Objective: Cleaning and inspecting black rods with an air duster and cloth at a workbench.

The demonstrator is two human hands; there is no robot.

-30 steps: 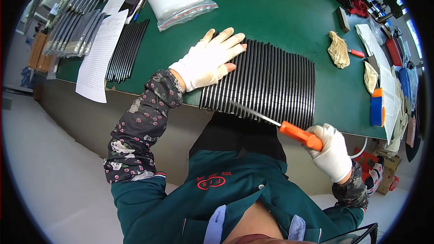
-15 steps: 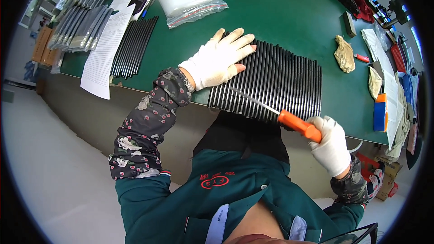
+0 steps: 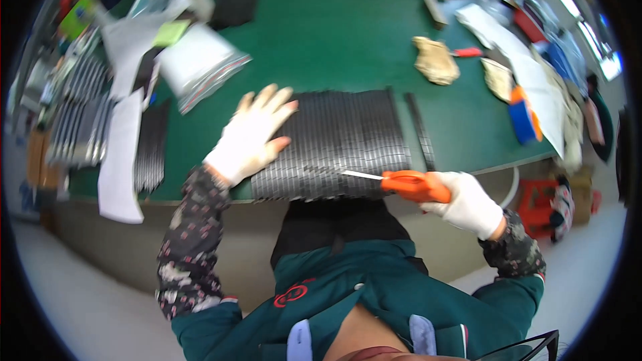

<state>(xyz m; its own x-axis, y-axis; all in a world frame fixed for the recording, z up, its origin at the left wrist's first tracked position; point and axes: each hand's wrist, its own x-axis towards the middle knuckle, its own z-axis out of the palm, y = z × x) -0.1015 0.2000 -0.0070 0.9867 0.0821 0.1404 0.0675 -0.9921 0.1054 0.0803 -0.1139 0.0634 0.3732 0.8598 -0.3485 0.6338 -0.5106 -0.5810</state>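
A row of many thin black rods [image 3: 334, 127] lies side by side at the table's near edge. My left hand [image 3: 251, 137], in a white glove, rests on the left end of the row with its fingers spread flat. In a gloved fist, my right hand [image 3: 465, 204] grips the orange handle of a tool [image 3: 414, 186] with a long thin metal shaft. Its shaft points left, low over the near part of the rods; whether it touches them I cannot tell. One black rod [image 3: 420, 130] lies apart, just right of the row.
To the left are a smaller bunch of black rods [image 3: 152, 147], paper sheets [image 3: 120, 174], a clear plastic bag [image 3: 200, 60] and bagged rods [image 3: 80, 130]. On the right lie a tan cloth bundle [image 3: 436, 60], a red-handled tool [image 3: 467, 52] and a blue-and-orange tape roll [image 3: 525, 120].
The whole view has swung, so the table's things appear further left. A single rod now lies separate at the row's right. The tool's shaft has come to a flatter angle over the rods.
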